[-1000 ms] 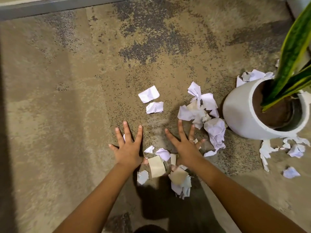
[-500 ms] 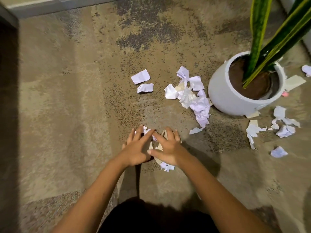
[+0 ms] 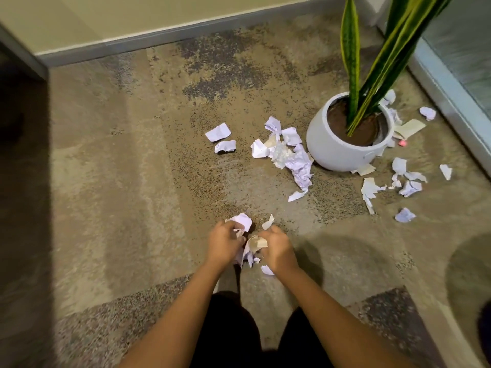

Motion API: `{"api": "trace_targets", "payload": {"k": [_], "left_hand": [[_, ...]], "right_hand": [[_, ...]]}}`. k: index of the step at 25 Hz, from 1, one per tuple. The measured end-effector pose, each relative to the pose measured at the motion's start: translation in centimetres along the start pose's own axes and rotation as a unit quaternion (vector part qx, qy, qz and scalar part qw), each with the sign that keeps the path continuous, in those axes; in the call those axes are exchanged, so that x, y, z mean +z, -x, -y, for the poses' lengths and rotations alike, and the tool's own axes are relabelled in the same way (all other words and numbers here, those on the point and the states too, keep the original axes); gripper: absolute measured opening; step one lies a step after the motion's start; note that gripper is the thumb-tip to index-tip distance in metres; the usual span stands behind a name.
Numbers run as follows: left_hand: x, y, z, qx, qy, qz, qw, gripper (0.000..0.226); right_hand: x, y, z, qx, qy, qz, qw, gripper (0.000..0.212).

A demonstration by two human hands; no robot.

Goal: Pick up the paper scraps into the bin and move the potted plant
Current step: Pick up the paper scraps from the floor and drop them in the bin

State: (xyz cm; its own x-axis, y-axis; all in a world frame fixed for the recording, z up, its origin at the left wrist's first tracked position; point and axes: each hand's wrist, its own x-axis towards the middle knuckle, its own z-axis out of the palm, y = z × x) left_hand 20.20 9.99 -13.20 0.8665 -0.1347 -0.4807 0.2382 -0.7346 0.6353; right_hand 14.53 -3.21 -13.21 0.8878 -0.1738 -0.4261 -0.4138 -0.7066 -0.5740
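Nearest, two bare arms reach down to the floor (image 3: 132,181). The left hand (image 3: 222,241) is curled around a bunch of scraps (image 3: 249,248), and the right hand (image 3: 277,247) is curled around the other side of the same bunch. Both hands are bunched up tight, not spread flat. One small bit (image 3: 266,270) lies loose just under the right wrist. Another bit (image 3: 268,222) sticks up just past the hands.

A little farther, a long pile (image 3: 289,155) of crumpled paper lies beside the pot (image 3: 342,144). Two more pieces (image 3: 221,138) sit to the left of it. More scraps (image 3: 406,181) are on the right of the pot, and some are behind it. The plant (image 3: 372,70) stands tall in the pot, far right, by a glass wall (image 3: 457,75).

No bin can be seen. The bunch is loose, so bits may fall out when the hands lift. The scraps tucked under the pot may be missed until it is moved. The long leaves could get bumped when reaching close.
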Motion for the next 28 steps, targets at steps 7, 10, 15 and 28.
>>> {"api": "trace_targets", "payload": {"k": [7,10,15,28], "left_hand": [[-6.1,4.8,-7.8,0.003,0.344,0.07,0.937,0.02],[-7.6,8.1,-12.9,0.059,0.376,0.094,0.92,0.02],[-5.8,14.9,-22.2,0.167,0.382,0.152,0.896,0.02],[21.0,34.0,-42.9,0.147,0.229,0.394,0.878,0.019]], "right_hand": [[-8.5,4.1,4.3,0.1,-0.268,-0.102,0.953,0.023],[-13.3,7.6,5.9,0.078,-0.4,-0.137,0.903,0.026],[-22.0,14.9,5.6,0.019,-0.467,-0.228,0.854,0.026],[-37.8,36.9,-21.6,0.199,-0.43,-0.429,0.769,0.029]]}}
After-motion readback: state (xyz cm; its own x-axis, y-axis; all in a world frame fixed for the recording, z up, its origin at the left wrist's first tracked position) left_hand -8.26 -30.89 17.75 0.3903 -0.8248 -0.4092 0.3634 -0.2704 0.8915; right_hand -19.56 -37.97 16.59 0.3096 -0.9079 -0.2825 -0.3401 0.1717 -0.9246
